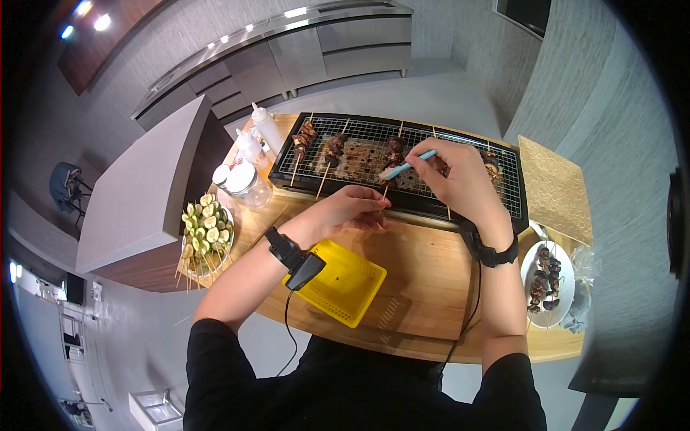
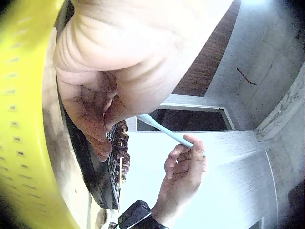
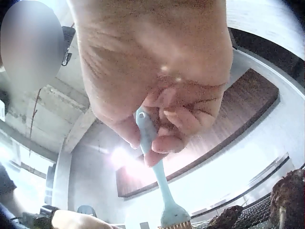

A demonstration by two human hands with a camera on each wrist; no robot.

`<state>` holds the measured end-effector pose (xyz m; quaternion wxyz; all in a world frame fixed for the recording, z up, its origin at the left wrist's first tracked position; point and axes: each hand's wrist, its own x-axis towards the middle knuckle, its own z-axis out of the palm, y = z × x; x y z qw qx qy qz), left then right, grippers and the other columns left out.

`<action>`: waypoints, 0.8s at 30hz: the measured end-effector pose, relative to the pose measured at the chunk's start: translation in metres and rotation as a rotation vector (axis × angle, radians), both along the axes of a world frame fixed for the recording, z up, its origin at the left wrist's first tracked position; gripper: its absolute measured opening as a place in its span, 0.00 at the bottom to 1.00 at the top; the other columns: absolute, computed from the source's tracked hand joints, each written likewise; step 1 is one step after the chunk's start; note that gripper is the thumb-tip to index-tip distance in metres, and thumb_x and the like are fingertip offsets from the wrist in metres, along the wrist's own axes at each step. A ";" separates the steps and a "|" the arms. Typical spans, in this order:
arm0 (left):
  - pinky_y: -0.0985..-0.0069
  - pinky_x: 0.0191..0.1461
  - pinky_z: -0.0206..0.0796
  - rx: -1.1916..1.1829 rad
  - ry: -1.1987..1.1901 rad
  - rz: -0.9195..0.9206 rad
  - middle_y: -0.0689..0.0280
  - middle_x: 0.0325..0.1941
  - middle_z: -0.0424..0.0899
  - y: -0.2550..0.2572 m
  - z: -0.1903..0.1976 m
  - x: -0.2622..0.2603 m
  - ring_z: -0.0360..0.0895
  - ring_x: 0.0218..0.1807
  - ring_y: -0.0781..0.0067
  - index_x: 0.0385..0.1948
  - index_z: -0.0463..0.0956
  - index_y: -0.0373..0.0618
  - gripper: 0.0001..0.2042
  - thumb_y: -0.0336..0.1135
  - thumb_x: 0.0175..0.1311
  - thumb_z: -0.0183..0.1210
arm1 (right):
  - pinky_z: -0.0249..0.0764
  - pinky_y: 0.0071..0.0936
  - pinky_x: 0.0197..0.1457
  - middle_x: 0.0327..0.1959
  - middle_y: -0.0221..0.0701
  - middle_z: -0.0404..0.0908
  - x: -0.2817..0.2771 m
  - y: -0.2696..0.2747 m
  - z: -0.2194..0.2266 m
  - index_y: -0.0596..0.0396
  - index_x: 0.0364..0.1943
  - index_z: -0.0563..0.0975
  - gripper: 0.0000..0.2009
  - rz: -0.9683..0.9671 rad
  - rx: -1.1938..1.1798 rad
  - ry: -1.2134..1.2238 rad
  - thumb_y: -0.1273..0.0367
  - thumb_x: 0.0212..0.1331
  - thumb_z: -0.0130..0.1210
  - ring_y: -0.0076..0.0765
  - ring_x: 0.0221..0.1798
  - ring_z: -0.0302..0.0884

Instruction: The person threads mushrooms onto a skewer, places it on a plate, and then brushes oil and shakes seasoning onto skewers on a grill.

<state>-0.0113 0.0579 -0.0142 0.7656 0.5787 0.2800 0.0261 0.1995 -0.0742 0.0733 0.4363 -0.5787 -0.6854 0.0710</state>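
My right hand [image 1: 460, 183] grips a light blue brush [image 1: 411, 164], its bristle end at the middle skewer [image 1: 394, 151] on the grill. In the right wrist view the fingers curl round the brush handle [image 3: 162, 181], bristles pointing down. My left hand [image 1: 353, 210] pinches the lower end of that skewer's stick at the grill's front edge. The left wrist view shows the left hand [image 2: 109, 67] with its fingertips together, the grill [image 2: 97, 179] behind them. Other meat skewers [image 1: 336, 149] lie across the wire grill [image 1: 359, 154].
A yellow basket [image 1: 338, 284] sits on the wooden table [image 1: 424, 287] before the grill. Bottles [image 1: 267, 129], a jar [image 1: 248, 188] and a plate of zucchini skewers [image 1: 208, 233] stand left. At right are a gold board [image 1: 553, 187] and a plate [image 1: 564, 287] with meat skewers.
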 end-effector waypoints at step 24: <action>0.83 0.41 0.74 -0.007 -0.003 -0.003 0.63 0.38 0.89 0.000 -0.004 0.002 0.85 0.37 0.78 0.49 0.77 0.45 0.09 0.39 0.79 0.56 | 0.64 0.19 0.29 0.25 0.25 0.84 0.028 0.016 -0.021 0.57 0.46 0.86 0.09 -0.218 -0.038 0.165 0.67 0.70 0.62 0.14 0.25 0.71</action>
